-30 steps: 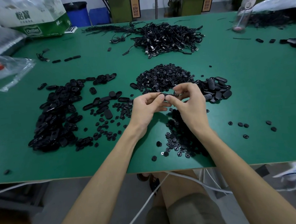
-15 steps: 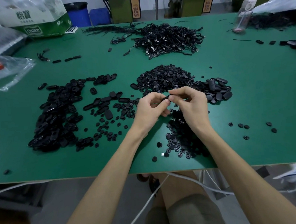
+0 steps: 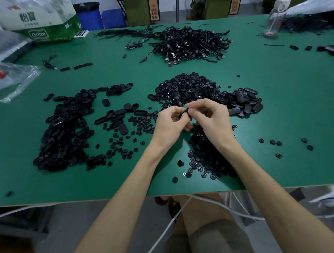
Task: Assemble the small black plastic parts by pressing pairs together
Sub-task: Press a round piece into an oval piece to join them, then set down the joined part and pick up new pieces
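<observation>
**Both hands pinch one black part above the bench**

Nearest the camera, a white cord (image 3: pixel 164 234) runs across the person's lap, below the front edge of the green bench (image 3: pixel 289 116). Just past that edge lies a loose scatter of round black pieces (image 3: pixel 204 161), partly under the right forearm. Above it the left hand (image 3: pixel 171 126) and the right hand (image 3: pixel 213 122) meet, fingers curled, and both pinch the same small black part (image 3: pixel 184 113) between their fingertips, lifted clear of the bench. To the left spreads a large heap of oval shells (image 3: pixel 62 131). Just behind the hands sit a mound of small round parts (image 3: pixel 187 87) and, beside it on the right, a cluster of oval caps (image 3: pixel 245 102). Farther back lie a tangle of black cables (image 3: pixel 191 43), a carton (image 3: pixel 46 22) at the far left and a clear bottle (image 3: pixel 276 16) at the far right.
</observation>
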A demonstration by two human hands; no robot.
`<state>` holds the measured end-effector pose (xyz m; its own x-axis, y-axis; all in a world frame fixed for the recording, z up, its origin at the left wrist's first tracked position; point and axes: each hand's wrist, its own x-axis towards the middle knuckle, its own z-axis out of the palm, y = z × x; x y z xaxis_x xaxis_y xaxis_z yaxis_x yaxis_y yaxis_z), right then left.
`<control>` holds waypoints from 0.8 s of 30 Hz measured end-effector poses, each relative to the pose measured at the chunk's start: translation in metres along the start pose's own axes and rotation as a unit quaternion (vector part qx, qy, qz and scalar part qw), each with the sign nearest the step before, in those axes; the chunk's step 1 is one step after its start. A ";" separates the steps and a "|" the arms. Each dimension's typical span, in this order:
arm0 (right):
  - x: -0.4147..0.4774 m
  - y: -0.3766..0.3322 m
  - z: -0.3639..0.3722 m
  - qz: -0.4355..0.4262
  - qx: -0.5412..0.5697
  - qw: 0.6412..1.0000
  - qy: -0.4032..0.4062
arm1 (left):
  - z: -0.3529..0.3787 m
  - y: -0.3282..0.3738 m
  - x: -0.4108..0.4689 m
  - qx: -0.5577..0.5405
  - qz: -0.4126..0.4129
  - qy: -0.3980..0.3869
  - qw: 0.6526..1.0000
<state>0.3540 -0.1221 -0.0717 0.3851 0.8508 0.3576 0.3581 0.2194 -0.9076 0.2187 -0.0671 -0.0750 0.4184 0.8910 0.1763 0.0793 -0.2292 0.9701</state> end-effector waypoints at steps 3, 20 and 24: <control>0.000 -0.001 0.001 -0.002 -0.002 1.000 -0.009 | -0.001 0.001 -0.001 0.007 -0.003 0.003 1.000; -0.002 -0.003 -0.003 -0.019 -0.021 1.000 -0.004 | -0.004 0.003 -0.003 -0.031 0.014 0.008 0.999; -0.003 -0.005 -0.002 -0.006 -0.014 1.000 0.027 | 0.001 0.002 -0.002 -0.015 0.009 0.019 1.000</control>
<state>0.3531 -0.1265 -0.0674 0.4256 0.8214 0.3798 0.3855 0.2151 -0.8973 0.2184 -0.0699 -0.0737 0.3851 0.9011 0.1994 0.0446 -0.2340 0.9712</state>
